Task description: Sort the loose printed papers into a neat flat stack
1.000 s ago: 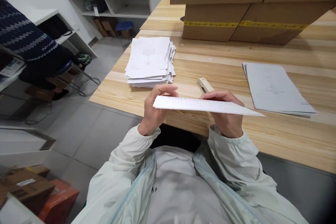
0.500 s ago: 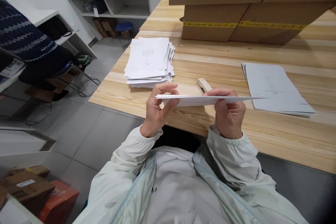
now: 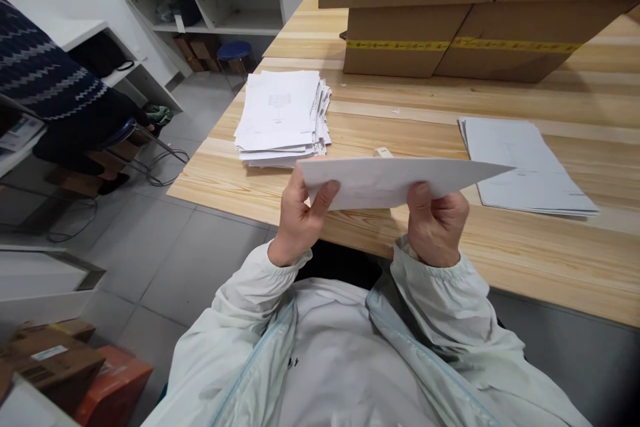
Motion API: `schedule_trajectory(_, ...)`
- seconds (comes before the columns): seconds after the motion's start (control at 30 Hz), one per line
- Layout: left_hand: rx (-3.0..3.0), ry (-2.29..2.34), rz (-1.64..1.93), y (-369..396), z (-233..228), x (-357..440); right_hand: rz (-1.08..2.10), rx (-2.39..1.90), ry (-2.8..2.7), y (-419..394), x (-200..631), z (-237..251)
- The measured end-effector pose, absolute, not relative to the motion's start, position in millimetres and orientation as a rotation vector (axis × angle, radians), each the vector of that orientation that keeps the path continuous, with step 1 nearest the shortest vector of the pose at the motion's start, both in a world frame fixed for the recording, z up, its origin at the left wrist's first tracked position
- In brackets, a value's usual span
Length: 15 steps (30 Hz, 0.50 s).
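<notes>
Head view, sheet: a white sheet of paper (image 3: 395, 181) is up in the air over the near edge of the wooden table (image 3: 525, 253), tilted so its underside faces the camera; faint print shows through, too pale to read.
Left hand: the left hand (image 3: 299, 220) is pinching the sheet's left end, thumb on the near face, fingers behind.
Right hand: the right hand (image 3: 436, 223) grips the lower edge near the middle, thumb pressed on the paper, the other fingers curled behind it.
Just behind the sheet: a beige stapler (image 3: 383, 152) peeks over the top edge, mostly hidden.
Left pile: a ragged stack of white papers (image 3: 281, 117) lies on the table beyond the left hand; the top page carries small print, unreadable.
Right pile: a flatter set of sheets (image 3: 520, 163) lies to the right, faint lines only.
Boxes: cardboard boxes (image 3: 450, 13) at the back wear yellow tape (image 3: 465, 45) with tiny lettering I cannot read.
Far left: another person's patterned dark sleeve (image 3: 40, 73).
</notes>
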<state>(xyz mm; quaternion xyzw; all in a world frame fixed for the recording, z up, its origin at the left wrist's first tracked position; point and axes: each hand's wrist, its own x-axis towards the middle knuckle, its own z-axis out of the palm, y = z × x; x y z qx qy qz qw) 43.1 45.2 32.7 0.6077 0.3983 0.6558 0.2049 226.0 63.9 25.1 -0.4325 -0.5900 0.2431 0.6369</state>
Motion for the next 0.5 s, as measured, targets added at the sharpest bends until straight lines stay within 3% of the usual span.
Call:
schedule_trajectory(0.17, 1.434, 1.256, 1.796, 18.7, 28.6, 69.9, 0.522, -1.207, -1.335, 51.9, 253.8, 45.9)
schedule_trajectory(0.27, 1.455, 1.239, 1.559, -5.1, 20.1, 88.9, 0.909, -1.418, -1.425, 50.0, 293.7, 44.2)
schedule_trajectory(0.4, 1.256, 0.995, 0.944, -16.4, 12.9, 111.1, 1.605, -1.594, -1.342, 47.1, 344.7, 31.5)
schedule_trajectory(0.5, 0.856, 0.867, 0.692, -5.3, 15.0, 126.9, 1.742, -1.712, -1.183, 48.5, 367.6, 25.1)
